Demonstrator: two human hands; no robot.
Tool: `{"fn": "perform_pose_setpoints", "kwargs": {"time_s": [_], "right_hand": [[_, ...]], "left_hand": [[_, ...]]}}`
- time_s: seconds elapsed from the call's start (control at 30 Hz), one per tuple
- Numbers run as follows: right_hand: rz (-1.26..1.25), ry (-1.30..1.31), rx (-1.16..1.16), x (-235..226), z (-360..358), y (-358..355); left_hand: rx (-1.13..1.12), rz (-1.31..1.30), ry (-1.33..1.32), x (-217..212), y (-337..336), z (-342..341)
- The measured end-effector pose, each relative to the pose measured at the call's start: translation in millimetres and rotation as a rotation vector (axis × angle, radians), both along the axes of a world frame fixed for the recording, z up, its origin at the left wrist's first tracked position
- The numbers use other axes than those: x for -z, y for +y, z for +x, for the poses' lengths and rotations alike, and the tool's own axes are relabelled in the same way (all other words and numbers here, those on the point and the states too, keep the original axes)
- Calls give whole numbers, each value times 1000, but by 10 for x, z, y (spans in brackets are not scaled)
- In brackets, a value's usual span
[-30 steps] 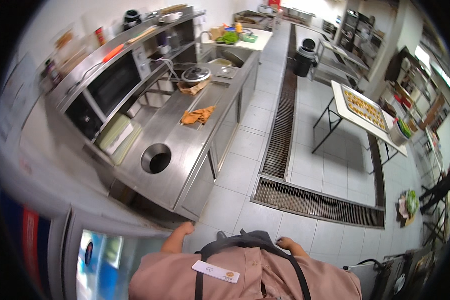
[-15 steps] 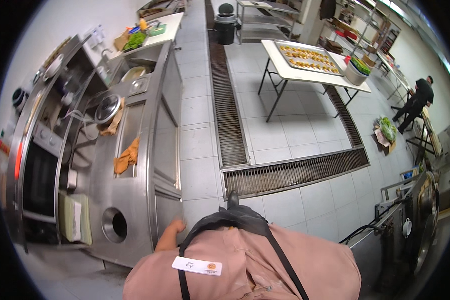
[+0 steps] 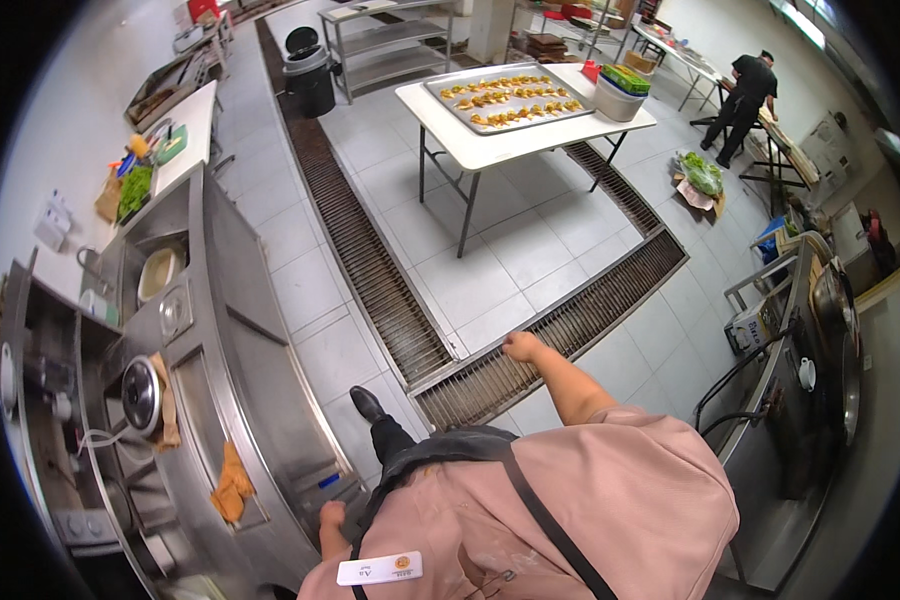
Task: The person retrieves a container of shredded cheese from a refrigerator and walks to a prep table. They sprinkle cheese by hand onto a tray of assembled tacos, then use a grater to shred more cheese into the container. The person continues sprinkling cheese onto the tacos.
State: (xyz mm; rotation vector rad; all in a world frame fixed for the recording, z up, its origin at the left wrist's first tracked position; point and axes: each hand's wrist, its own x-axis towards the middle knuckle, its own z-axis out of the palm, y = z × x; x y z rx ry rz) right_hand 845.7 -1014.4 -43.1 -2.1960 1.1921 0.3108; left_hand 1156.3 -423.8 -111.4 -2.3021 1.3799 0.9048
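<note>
Walking between steel counter (image 3: 240, 330), floor drain grate (image 3: 370, 260); hands empty.

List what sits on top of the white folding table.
The white folding table carries a metal tray of small golden food pieces and a grey tub with a green item on top. The tub's inside is hidden.

White table (image 3: 490, 150) bears a pastry tray (image 3: 507, 97).

Pale tiled floor (image 3: 530, 250); floor drain grates (image 3: 370, 260); steel counters (image 3: 240, 350).
</note>
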Motion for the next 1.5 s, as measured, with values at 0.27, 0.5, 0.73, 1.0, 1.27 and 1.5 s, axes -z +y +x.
{"fn": "perform_pose_setpoints", "kwargs": {"time_s": [0.27, 0.5, 0.73, 1.0, 1.27, 1.5], "right_hand": [[273, 462, -297, 736, 498, 309], [382, 330, 403, 1108, 1184, 282], [545, 101, 353, 1172, 2921, -353], [591, 207, 278, 696, 4533, -2309], [317, 314, 196, 537, 6159, -4723], [98, 14, 186, 509, 8071, -5772]], "left_hand": [[-227, 190, 218, 464, -504, 1440], [-98, 37, 170, 156, -2839, 3792], [-503, -575, 192, -481, -4785, 5368], [-219, 243, 214, 247, -5053, 6112], [-1106, -573, 482, 122, -5882, 7440], [-1161, -1380, 695, -719, -7849, 9913]]}}
